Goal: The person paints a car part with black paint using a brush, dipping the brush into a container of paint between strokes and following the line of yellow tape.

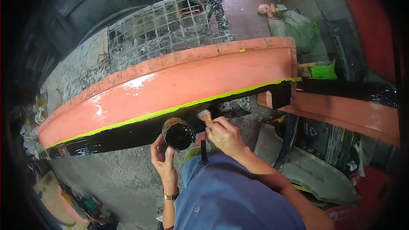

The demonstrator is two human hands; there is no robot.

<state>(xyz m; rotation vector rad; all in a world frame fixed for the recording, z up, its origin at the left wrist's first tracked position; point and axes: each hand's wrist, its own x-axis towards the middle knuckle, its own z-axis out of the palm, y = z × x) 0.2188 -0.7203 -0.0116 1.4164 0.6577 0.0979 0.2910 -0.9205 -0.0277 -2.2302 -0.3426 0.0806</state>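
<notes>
Paintbrush, pinched in the right hand, meets the orange panel's black lower band; the left hand cups the paint tin below. Short strokes under the yellow line suit best.

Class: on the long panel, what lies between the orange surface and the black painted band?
In the head view, a thin yellow-green stripe separates the orange surface from the black painted band.

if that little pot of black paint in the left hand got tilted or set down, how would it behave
The pot is open-topped and looks nearly full of glossy black paint, so tilting would likely spill it. Its rim seems crusted with paint, so it may be slippery or sticky in the left hand. Being small and squat, it would probably stand steadily on a flat surface.
</notes>
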